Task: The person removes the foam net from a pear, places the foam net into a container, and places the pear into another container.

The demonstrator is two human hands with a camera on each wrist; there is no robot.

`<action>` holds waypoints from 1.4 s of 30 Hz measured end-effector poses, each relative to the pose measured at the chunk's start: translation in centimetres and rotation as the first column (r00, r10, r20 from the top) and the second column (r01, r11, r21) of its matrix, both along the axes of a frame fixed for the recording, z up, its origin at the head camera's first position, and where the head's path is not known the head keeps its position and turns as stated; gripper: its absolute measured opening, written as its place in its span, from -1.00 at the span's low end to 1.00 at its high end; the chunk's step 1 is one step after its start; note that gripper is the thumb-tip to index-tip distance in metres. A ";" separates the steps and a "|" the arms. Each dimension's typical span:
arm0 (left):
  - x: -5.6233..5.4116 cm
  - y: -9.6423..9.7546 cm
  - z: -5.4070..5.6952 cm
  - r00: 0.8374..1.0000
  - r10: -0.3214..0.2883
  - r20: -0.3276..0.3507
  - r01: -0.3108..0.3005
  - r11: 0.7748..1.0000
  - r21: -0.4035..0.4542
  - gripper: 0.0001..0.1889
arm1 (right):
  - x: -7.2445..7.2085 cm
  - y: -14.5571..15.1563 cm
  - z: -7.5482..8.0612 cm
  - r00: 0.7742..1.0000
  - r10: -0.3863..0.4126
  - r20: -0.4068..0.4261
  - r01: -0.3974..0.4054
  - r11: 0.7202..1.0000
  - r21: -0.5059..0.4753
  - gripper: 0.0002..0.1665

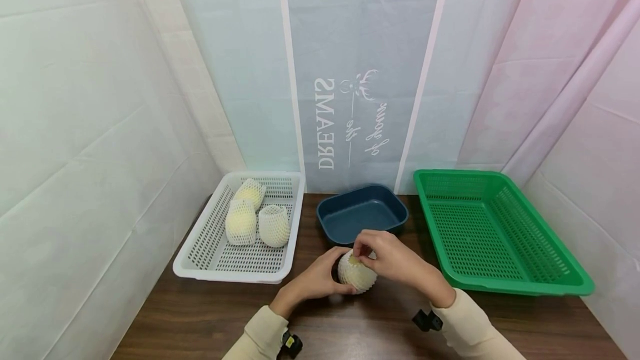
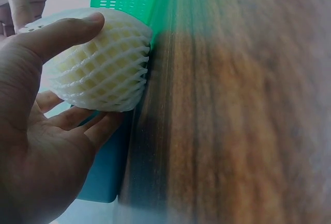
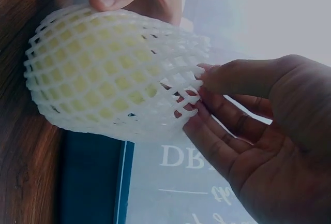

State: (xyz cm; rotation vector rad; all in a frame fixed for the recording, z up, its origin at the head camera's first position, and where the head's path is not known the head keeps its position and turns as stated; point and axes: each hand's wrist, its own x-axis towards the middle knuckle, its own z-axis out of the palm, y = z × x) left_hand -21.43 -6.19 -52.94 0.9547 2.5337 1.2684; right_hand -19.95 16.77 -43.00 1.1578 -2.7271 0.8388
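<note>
A round, pale yellow fruit [image 3: 88, 74] in a white foam net [image 1: 359, 279] is between the two hands, close over the wooden table. My left hand [image 1: 317, 276] grips it from the side, with the thumb [image 2: 70, 32] across the net and the other fingers around the far side. At the net's loose end, my right hand [image 1: 392, 257] pinches the edge [image 3: 191, 89] between thumb and fingertips. Through the mesh the fruit's skin shows.
On the left stands a white basket [image 1: 227, 276] with three netted fruits [image 1: 241, 224]. A dark blue tub [image 1: 362, 215] sits just behind the hands. To the right is a green basket [image 1: 500, 238]. A cloth backdrop [image 1: 250, 71] hangs behind the brown table [image 1: 345, 332].
</note>
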 end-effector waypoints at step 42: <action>-0.1 -0.8 -0.5 0.998 -0.042 0.042 0.045 0.997 -0.065 -0.06 | 0.5 -1.1 -2.4 0.995 -0.073 0.073 0.043 0.937 0.346 -0.18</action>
